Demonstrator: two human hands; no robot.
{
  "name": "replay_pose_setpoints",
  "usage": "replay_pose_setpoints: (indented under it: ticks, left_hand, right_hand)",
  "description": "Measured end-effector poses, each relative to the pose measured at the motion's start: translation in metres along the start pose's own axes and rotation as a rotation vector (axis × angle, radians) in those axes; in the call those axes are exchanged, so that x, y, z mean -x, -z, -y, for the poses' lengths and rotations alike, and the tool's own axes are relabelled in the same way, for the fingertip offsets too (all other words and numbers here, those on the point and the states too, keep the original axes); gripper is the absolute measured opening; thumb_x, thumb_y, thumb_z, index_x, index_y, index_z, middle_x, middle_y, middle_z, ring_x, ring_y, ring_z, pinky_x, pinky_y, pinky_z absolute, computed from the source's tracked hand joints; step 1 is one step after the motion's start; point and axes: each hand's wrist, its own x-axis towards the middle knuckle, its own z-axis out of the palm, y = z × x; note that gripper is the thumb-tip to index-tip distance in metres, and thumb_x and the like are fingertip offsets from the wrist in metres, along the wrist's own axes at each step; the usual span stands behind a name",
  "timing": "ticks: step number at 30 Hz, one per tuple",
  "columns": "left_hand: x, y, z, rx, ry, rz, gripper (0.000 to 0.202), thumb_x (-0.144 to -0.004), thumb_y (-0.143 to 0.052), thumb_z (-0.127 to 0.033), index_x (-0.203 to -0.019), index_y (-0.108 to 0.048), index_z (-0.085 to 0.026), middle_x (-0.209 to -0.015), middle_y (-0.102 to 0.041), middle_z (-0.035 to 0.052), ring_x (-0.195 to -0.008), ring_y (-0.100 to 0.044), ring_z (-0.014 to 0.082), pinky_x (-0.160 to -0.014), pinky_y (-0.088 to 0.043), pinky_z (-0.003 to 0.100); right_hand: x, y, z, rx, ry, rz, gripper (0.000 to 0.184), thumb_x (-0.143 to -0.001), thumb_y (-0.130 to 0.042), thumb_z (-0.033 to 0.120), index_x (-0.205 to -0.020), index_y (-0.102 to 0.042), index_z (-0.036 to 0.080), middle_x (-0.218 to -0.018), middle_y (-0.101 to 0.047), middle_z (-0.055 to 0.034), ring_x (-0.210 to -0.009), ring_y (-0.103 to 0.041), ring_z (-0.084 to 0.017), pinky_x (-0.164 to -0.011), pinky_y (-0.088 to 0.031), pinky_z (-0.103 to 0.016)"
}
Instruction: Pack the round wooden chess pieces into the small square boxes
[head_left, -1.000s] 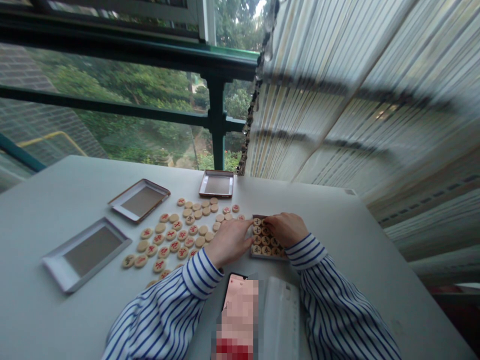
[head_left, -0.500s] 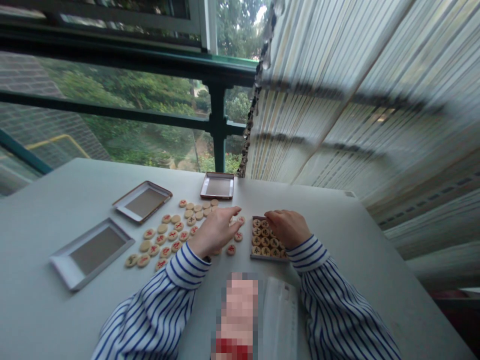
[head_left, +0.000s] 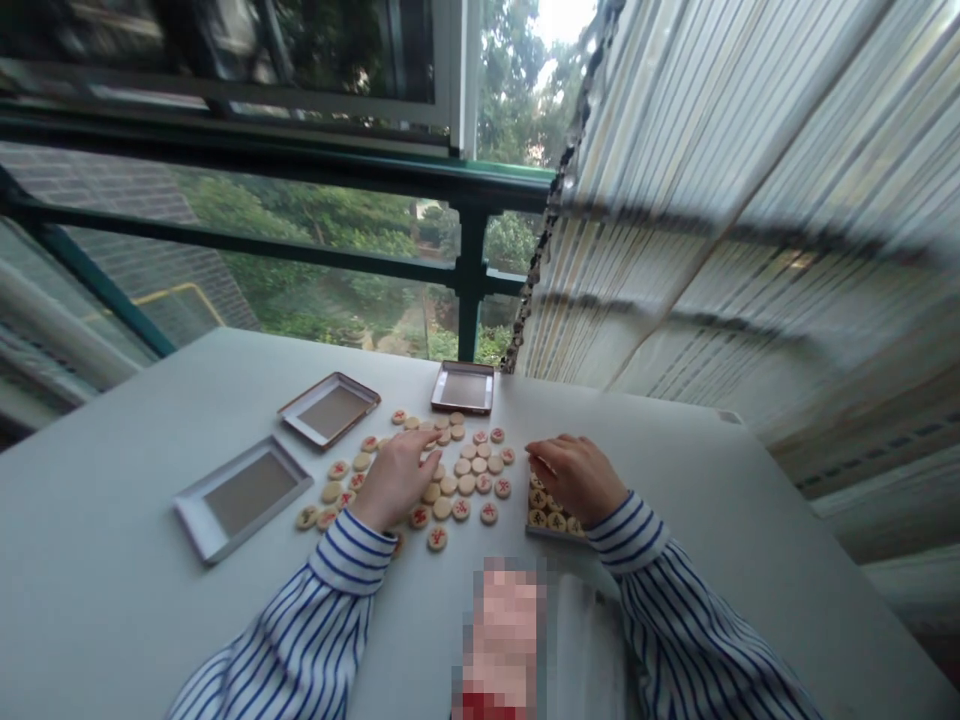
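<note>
Many round Chinese chess pieces [head_left: 478,466] lie loose on the white table, some showing red characters, others plain side up. Over the left part of them, my left hand [head_left: 396,478] reaches with its thumb and forefinger apart, and no piece shows between them. My right hand [head_left: 577,478] hovers over a shallow box [head_left: 555,533] holding rows of pieces with black characters [head_left: 556,521]. Its thumb and fingers come together near the box's upper left corner. Whatever they may pinch is hidden, as are the box's back rows.
An empty grey-white box part [head_left: 187,530] and a brown-rimmed tray [head_left: 291,418] lie at the left. Another brown-rimmed tray [head_left: 463,408] stands at the back. A translucent plastic case [head_left: 585,650] and a pixelated patch are in front. A window railing and striped curtain border the table.
My left hand has moved left and back over the loose pieces, uncovering the cluster in the middle. My right hand has stayed over the box. The whole view has shifted.
</note>
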Motion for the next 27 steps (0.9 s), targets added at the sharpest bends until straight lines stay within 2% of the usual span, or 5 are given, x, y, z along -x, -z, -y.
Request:
replay_pose_setpoints:
  ticks: [7, 15, 27]
  left_hand:
    - [0.009, -0.009, 0.012, -0.020, 0.006, -0.063, 0.027, -0.077, -0.049, -0.019, -0.101, -0.060, -0.014, -0.098, -0.065, 0.0084, -0.092, -0.058, 0.0220, -0.083, -0.044, 0.037]
    - [0.013, -0.016, 0.010, -0.022, -0.005, -0.079, 0.023, -0.075, -0.050, -0.015, -0.095, -0.061, -0.016, -0.091, -0.066, 0.0066, -0.088, -0.057, 0.0211, -0.078, -0.044, 0.035]
    - [0.013, -0.016, 0.008, 0.003, 0.012, -0.050, 0.025, -0.076, -0.049, -0.015, -0.097, -0.061, -0.016, -0.094, -0.065, 0.0075, -0.088, -0.057, 0.0215, -0.080, -0.043, 0.035]
  right_hand:
    - [-0.035, -0.005, 0.023, 0.031, 0.129, 0.095, 0.025, -0.083, -0.045, 0.024, -0.104, -0.058, 0.022, -0.098, -0.066, -0.0049, -0.091, -0.055, -0.019, -0.072, -0.035, -0.030]
    - [-0.074, -0.021, 0.046, 0.112, 0.199, 0.250, 0.019, -0.080, -0.045, 0.023, -0.089, -0.062, 0.022, -0.093, -0.066, -0.0033, -0.091, -0.054, -0.018, -0.070, -0.035, -0.028]
    - [-0.087, -0.030, 0.052, 0.133, 0.175, 0.268, 0.019, -0.079, -0.046, 0.026, -0.085, -0.064, 0.023, -0.085, -0.067, -0.0042, -0.086, -0.056, -0.018, -0.070, -0.035, -0.028]
